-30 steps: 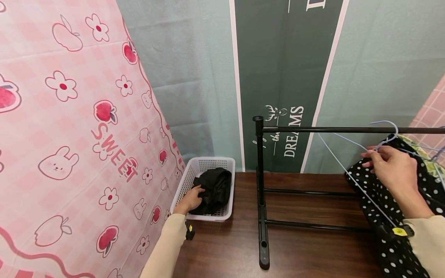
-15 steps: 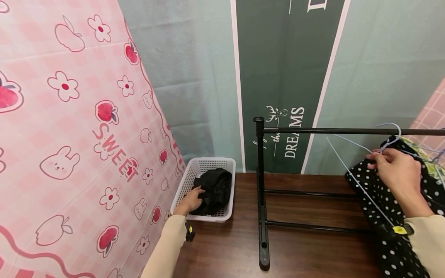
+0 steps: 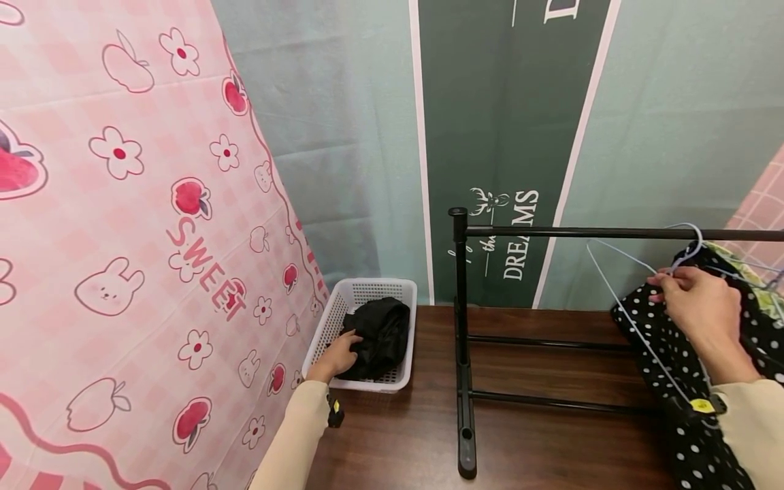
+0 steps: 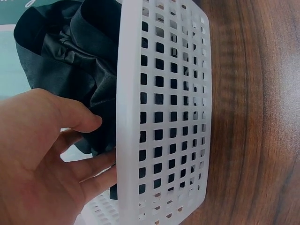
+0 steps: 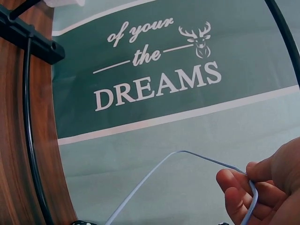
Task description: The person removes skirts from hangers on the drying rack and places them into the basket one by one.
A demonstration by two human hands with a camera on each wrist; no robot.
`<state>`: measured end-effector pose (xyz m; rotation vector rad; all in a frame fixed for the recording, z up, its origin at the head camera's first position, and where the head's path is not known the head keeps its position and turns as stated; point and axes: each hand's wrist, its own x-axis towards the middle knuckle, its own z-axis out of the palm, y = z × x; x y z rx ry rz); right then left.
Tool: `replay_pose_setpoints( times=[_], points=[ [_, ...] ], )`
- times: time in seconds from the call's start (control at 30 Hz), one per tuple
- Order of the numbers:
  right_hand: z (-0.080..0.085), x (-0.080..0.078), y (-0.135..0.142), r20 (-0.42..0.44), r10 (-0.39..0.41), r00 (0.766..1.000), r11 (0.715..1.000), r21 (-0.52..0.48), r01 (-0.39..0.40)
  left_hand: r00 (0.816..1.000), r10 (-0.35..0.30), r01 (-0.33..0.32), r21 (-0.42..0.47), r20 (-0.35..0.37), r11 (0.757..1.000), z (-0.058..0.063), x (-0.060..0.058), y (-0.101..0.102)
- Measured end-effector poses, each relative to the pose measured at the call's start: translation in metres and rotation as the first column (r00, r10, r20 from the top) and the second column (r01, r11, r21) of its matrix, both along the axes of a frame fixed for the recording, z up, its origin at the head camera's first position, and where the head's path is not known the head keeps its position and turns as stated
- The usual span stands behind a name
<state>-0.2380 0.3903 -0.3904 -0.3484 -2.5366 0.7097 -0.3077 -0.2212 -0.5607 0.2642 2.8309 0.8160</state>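
In the head view my right hand (image 3: 704,309) pinches a pale blue wire hanger (image 3: 625,303) just below its hook. The hook curves across the black rack's top bar (image 3: 569,233); whether it bears weight there, I cannot tell. The hanger's left corner is bare wire. Behind it is a black garment with white polka dots (image 3: 643,327); which hanger carries it is unclear. Far to the left, my left hand (image 4: 42,154) reaches into a white perforated basket (image 4: 129,112). Its thumb lies over a crumpled black garment (image 4: 70,65) and its fingers go under the fabric, partly hidden.
The rack's upright (image 3: 461,306) and foot (image 3: 467,449) stand between basket and hanger, on a brown wood-grain surface (image 3: 392,435). Yellow-green fabric (image 3: 768,306) hangs at the right edge. A pink printed cloth (image 3: 153,272) rises at left, a grey-green one (image 3: 331,136) behind.
My right hand has shifted slightly right and lowered the hanger, so its hook has come down to the bar. The left hand stays at the black garment. The head view has drifted slightly.
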Motion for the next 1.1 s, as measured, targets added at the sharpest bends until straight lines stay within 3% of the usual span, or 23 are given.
replay_pose_setpoints(
  times=[0.67,0.9,1.1],
  points=[
    [0.004,0.006,0.003,0.073,0.000,0.997,1.000,0.019,-0.001,1.000,-0.030,0.030,0.030,-0.009,0.999,0.006,0.004,-0.001],
    [0.010,0.011,0.003,0.127,-0.042,0.991,0.999,0.026,0.039,0.997,-0.013,0.019,0.072,-0.079,0.997,0.017,0.005,0.007],
    [0.010,0.013,0.004,0.091,-0.037,0.995,0.999,0.037,0.034,0.979,0.015,-0.004,0.053,-0.202,0.999,0.033,0.006,0.017]
  ],
)
